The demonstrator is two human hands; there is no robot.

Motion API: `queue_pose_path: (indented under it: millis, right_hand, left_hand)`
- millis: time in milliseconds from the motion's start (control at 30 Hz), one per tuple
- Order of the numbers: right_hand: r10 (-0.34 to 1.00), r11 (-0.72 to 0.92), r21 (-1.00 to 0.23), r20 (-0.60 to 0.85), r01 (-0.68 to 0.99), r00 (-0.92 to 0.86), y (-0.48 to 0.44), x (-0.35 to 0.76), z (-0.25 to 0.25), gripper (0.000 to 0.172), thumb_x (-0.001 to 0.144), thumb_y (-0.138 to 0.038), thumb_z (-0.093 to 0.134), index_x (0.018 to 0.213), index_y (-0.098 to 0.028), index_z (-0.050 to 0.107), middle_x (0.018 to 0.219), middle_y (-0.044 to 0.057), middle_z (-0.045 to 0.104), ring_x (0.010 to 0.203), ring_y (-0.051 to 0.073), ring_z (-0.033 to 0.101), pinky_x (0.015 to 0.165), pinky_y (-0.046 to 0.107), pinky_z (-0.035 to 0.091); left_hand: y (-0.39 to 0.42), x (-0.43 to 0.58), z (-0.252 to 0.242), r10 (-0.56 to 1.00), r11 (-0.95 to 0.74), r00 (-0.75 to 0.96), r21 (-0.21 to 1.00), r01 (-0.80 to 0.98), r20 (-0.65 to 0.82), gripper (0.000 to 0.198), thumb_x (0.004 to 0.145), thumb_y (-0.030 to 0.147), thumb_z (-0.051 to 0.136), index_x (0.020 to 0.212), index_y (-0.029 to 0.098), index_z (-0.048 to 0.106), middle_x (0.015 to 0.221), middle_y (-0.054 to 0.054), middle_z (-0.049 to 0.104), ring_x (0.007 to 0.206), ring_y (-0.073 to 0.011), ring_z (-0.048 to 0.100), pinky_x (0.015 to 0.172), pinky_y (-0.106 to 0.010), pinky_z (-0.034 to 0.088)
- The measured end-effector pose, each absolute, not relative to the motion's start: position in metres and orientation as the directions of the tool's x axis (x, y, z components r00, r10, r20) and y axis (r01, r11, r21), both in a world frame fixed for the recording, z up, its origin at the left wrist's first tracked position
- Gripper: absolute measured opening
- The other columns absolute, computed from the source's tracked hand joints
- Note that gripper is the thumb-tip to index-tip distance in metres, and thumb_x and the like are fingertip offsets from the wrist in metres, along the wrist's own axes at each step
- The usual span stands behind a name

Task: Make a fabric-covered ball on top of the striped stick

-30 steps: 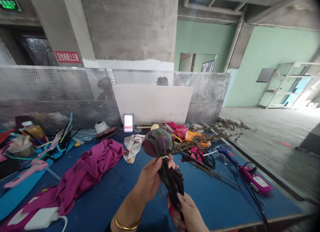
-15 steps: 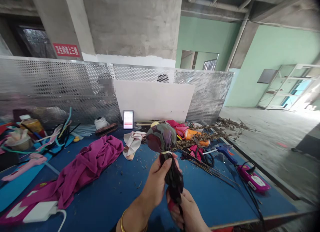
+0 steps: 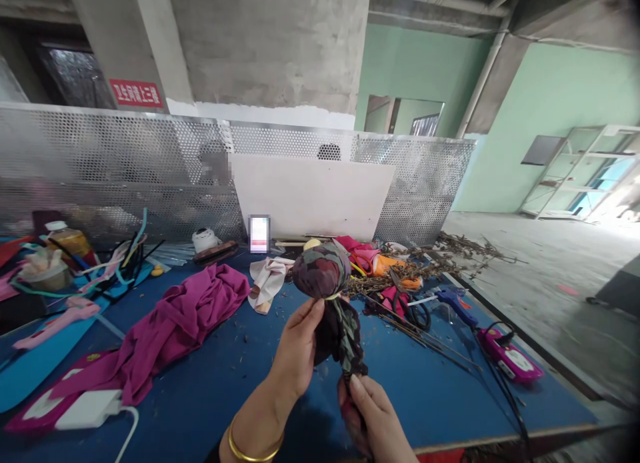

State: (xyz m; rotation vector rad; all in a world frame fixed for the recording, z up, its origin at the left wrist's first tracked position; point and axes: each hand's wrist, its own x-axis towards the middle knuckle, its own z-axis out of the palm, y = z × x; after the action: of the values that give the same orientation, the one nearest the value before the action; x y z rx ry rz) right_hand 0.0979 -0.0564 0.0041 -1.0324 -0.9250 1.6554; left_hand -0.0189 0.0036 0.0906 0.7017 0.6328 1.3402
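Observation:
A round ball wrapped in dark camouflage-patterned cloth (image 3: 323,270) is upright in front of me, above the blue table. A thin pale band circles its neck, and the loose cloth hangs below in folds. My left hand (image 3: 297,343) pinches the cloth just under the band. Lower down, my right hand (image 3: 367,406) is closed around the gathered tail of the cloth. What fills the ball is hidden.
A crumpled magenta cloth (image 3: 187,320) lies at left, by a white charger (image 3: 90,410). Scissors (image 3: 417,310), dry stems, a blue glue gun (image 3: 456,304) and a pink power strip (image 3: 510,356) lie at right. A phone (image 3: 259,234) leans against a white board (image 3: 315,193).
My left hand has shifted left and loosened from around the neck to a pinch. The ball has turned slightly, and the hanging cloth has spread, showing more camouflage pattern.

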Motion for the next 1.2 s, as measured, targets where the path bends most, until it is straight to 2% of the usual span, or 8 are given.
queue_pose_path:
  millis: [200,467,567,733,900,967,1100,1200]
  right_hand:
    - [0.948,-0.303,-0.88,-0.241,-0.365,-0.208,-0.061,0.092,0.003,0.061,0.064,-0.076,0.065,0.064,-0.018,0.046,0.044,-0.011,0.031,0.035,0.001,0.02,0.036,0.017,0.011]
    - [0.953,-0.297,-0.881,-0.25,-0.367,-0.171,-0.063,0.089,-0.001,0.062,0.061,-0.076,0.066,0.06,-0.018,0.044,0.043,-0.011,0.03,0.037,0.002,0.022,0.038,0.017,0.015]
    - [0.937,-0.332,-0.855,-0.248,-0.398,-0.248,-0.06,0.093,0.002,0.06,0.064,-0.074,0.066,0.063,-0.018,0.045,0.042,-0.012,0.029,0.035,0.001,0.02,0.035,0.016,0.014]
    - [0.902,-0.374,-0.823,-0.217,-0.427,-0.374,-0.057,0.1,0.006,0.056,0.071,-0.071,0.063,0.069,-0.017,0.048,0.044,-0.012,0.032,0.032,0.0,0.018,0.03,0.015,0.013]
    - [0.903,-0.362,-0.831,-0.199,-0.422,-0.381,-0.058,0.096,0.004,0.056,0.072,-0.071,0.062,0.069,-0.017,0.048,0.045,-0.012,0.029,0.032,0.0,0.017,0.03,0.014,0.013]
    - [0.919,-0.317,-0.85,-0.167,-0.421,-0.356,-0.058,0.096,0.006,0.057,0.074,-0.071,0.06,0.075,-0.015,0.053,0.048,-0.01,0.036,0.033,0.001,0.023,0.031,0.014,0.019]
    - [0.903,-0.289,-0.886,-0.126,-0.363,-0.411,-0.063,0.107,0.008,0.063,0.081,-0.072,0.049,0.101,-0.014,0.058,0.07,0.0,0.058,0.046,0.007,0.05,0.045,0.019,0.041]
    - [0.874,-0.269,-0.933,-0.132,-0.239,-0.468,-0.072,0.123,0.001,0.058,0.084,-0.07,0.046,0.095,-0.014,0.058,0.071,0.001,0.057,0.05,0.008,0.05,0.049,0.019,0.039]
  left_hand:
    - [0.002,-0.011,0.085,0.996,0.052,-0.024,0.804,-0.592,-0.081,0.033,0.064,0.044,0.08,0.084,0.019,0.075,0.085,-0.004,0.073,0.091,-0.0209,0.066,0.083,-0.028,0.05]
    - [-0.005,0.004,0.08,0.992,0.028,-0.082,0.821,-0.571,-0.091,0.035,0.067,0.051,0.076,0.076,0.019,0.067,0.064,0.003,0.065,0.06,-0.0124,0.061,0.058,-0.022,0.049]
    - [-0.002,0.0,0.079,0.996,0.003,-0.074,0.837,-0.548,-0.052,0.032,0.071,0.049,0.074,0.08,0.018,0.068,0.066,0.003,0.065,0.059,-0.0111,0.059,0.059,-0.021,0.049]
    - [0.003,-0.012,0.088,0.996,0.067,0.083,0.772,-0.632,-0.018,0.03,0.069,0.04,0.078,0.086,0.016,0.073,0.077,-0.003,0.071,0.075,-0.0169,0.066,0.074,-0.026,0.052]
    - [0.001,-0.01,0.092,0.991,0.107,0.011,0.733,-0.672,-0.135,0.026,0.064,0.037,0.081,0.076,0.015,0.072,0.066,-0.001,0.07,0.059,-0.0145,0.065,0.063,-0.026,0.052]
    - [0.003,-0.01,0.093,0.99,0.096,-0.012,0.728,-0.678,-0.142,0.025,0.063,0.034,0.082,0.074,0.015,0.072,0.067,-0.001,0.071,0.059,-0.0142,0.065,0.062,-0.025,0.053]
    - [0.017,-0.022,0.102,0.99,0.007,-0.096,0.727,-0.687,-0.1,0.022,0.063,0.028,0.082,0.078,0.016,0.072,0.075,-0.001,0.074,0.066,-0.0131,0.067,0.067,-0.022,0.053]
    - [0.03,-0.039,0.113,0.98,-0.107,-0.196,0.72,-0.686,-0.04,0.017,0.069,0.024,0.078,0.08,0.013,0.071,0.076,-0.003,0.075,0.07,-0.0143,0.069,0.07,-0.023,0.053]
